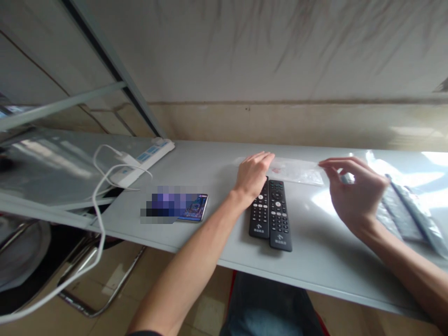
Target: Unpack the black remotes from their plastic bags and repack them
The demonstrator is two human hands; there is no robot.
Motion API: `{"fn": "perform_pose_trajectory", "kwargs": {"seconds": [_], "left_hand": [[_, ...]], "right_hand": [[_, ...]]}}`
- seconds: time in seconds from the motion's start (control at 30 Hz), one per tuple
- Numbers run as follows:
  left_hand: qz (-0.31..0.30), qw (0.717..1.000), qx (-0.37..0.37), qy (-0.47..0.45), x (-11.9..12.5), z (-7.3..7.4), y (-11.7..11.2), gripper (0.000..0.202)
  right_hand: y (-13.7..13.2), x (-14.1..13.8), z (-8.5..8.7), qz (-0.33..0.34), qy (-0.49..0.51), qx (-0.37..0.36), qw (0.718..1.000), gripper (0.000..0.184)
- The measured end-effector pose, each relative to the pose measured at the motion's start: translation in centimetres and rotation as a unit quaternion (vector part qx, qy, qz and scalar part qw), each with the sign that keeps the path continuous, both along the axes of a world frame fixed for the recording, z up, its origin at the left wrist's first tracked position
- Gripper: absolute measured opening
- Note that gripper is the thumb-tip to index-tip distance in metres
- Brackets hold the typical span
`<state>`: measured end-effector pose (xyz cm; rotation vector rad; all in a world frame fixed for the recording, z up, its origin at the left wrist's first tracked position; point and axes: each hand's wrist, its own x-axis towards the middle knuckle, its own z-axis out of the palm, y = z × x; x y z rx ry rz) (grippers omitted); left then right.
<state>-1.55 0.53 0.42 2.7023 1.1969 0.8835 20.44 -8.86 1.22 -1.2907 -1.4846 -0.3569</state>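
Note:
A clear, flat plastic bag [297, 171] lies low over the desk between my hands. My right hand [355, 193] pinches its right corner between thumb and fingertips. At the bag's left part is my left hand [254, 173], its fingers pressed together on the film; the thumb is hidden. Two black remote controls lie side by side nearer to me. The left remote [259, 219] is partly covered by my left hand and wrist, while the right remote [280, 217] shows its whole button face.
Several plastic-wrapped items [408, 210] lie at the right, partly behind my right hand. A lit phone [196, 207], partly pixelated, rests left of my forearm. Farther left, a white power strip [157, 156] has a charger and a white cable [101, 233] hanging past the desk edge.

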Motion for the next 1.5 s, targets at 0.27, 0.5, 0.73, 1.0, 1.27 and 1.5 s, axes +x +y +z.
{"fn": "perform_pose_trajectory", "kwargs": {"seconds": [0.27,0.5,0.73,1.0,1.27,1.5], "left_hand": [[-0.145,0.988,0.022,0.051,1.2,0.0,-1.1,0.04],[-0.096,0.995,0.008,-0.038,1.0,-0.5,-0.6,0.023],[-0.098,0.994,0.022,-0.035,1.0,0.0,-1.0,0.016],[-0.131,0.99,0.037,0.029,1.0,0.4,-1.4,0.031],[-0.149,0.984,0.048,0.085,1.2,0.6,-1.7,0.039],[-0.123,0.987,0.04,0.092,1.3,0.2,-1.5,0.058]], "right_hand": [[-1.4,-1.9,-0.5,0.125,-0.061,-0.026,0.99,0.023],[-1.1,-1.6,-0.5,0.082,-0.021,-0.072,0.994,0.015],[-1.1,-2.1,-0.7,0.148,-0.035,-0.074,0.986,0.008],[-0.7,-1.8,-1.3,0.189,-0.059,-0.094,0.976,0.024],[-1.3,-2.4,-0.8,0.21,-0.078,-0.069,0.972,0.019],[-1.7,-2.8,-0.5,0.262,-0.084,-0.072,0.959,0.025]]}}
